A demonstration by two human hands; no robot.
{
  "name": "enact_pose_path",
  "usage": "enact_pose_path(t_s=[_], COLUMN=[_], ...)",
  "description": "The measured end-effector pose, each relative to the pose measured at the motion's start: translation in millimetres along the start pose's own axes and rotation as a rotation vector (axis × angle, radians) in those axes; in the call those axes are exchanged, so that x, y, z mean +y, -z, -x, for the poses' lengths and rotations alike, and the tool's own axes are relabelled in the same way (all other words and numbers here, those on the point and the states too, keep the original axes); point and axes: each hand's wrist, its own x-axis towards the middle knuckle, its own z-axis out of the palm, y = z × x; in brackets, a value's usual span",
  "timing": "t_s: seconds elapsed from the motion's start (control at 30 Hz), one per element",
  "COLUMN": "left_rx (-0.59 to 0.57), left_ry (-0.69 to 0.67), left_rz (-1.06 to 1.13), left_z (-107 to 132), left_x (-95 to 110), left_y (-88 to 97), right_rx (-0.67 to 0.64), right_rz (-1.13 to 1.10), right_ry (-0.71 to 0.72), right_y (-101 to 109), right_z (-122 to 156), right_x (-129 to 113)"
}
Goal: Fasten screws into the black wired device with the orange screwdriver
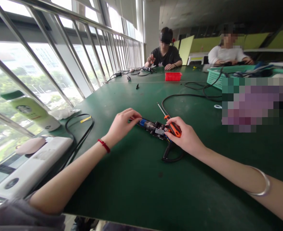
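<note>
On the green table lies an opened-up device [153, 127], a long dark assembly with a blue cylinder at its left end and a grey block and thin wires towards its right. My left hand [125, 121] pinches the device's left end between thumb and fingers. In my right hand [183, 133] is a screwdriver [173, 126] with an orange and black handle, its thin shaft pointing up and away to the left. The right thumb and fingertips also reach the right end of the device. A black cord [172, 158] loops below that end.
A white power strip [35, 166], a bottle [31, 110] and a black cable [80, 141] stand along the left side by the railing. A red tray [173, 76] and green basket [215, 78] lie further back. Two people [166, 54] sit at the far side.
</note>
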Motion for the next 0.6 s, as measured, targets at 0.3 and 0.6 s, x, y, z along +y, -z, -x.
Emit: enact_pose_path(t_s=[0.3, 0.6], left_rx=[-0.020, -0.019], left_ry=[0.093, 0.087], left_rz=[0.403, 0.405], left_z=[7.2, 7.1], left_x=[37.0, 35.1], left_y=[-36.2, -42.8], right_rx=[0.009, 0.011], right_rz=[0.014, -0.004], right_ry=[-0.002, 0.006], right_y=[-3.1, -3.2], right_z=[0.2, -0.2], right_x=[-0.4, -2.8])
